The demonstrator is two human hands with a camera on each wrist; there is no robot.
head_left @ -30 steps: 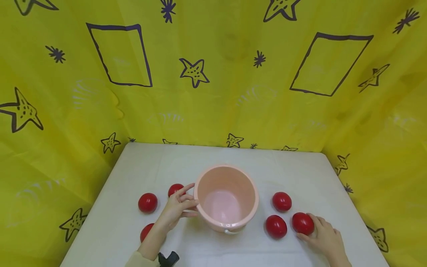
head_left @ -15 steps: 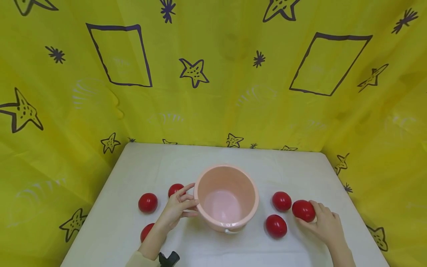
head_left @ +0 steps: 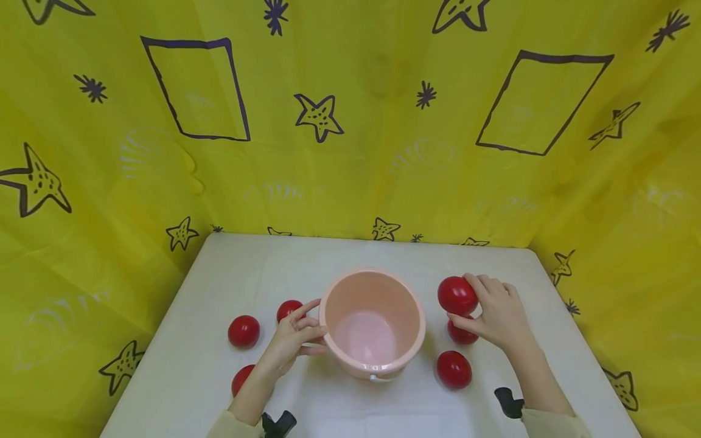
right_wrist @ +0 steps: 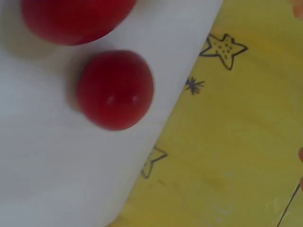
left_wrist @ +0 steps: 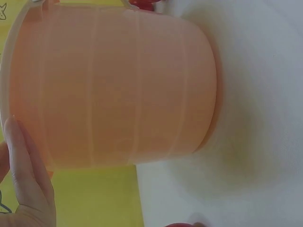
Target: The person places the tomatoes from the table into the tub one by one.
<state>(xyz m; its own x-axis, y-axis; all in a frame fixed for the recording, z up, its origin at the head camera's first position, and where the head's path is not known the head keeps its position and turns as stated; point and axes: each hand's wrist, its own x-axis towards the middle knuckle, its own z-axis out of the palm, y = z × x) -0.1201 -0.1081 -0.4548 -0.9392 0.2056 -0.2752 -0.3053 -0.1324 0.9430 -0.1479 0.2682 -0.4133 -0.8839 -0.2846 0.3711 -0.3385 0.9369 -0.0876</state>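
A pale pink bucket [head_left: 366, 340] stands upright mid-table, its inside bare. My left hand [head_left: 289, 342] touches its left rim with extended, spread fingertips; in the left wrist view the fingers [left_wrist: 24, 163] lie at the rim beside the ribbed wall. To the bucket's right, my right hand [head_left: 495, 310] pinches a smooth, slightly oval red ball [head_left: 457, 295] between thumb and fingers, raised off the table. It partly covers a second red ball [head_left: 462, 331] below; a third red ball [head_left: 454, 370] lies nearer. In the right wrist view, the held ball and the hand's grip are out of sight.
Left of the bucket lie a red ball [head_left: 243, 332], another red ball [head_left: 288, 309] behind my fingers, and one more red ball [head_left: 241, 378] partly under my forearm. The white table [head_left: 263, 267] meets a yellow curtain [head_left: 350, 182] with drawn stars at its back and sides.
My right hand has lifted the rightmost red ball off the table and carried it up and left, over the far right ball. My left hand and the bucket have stayed put.
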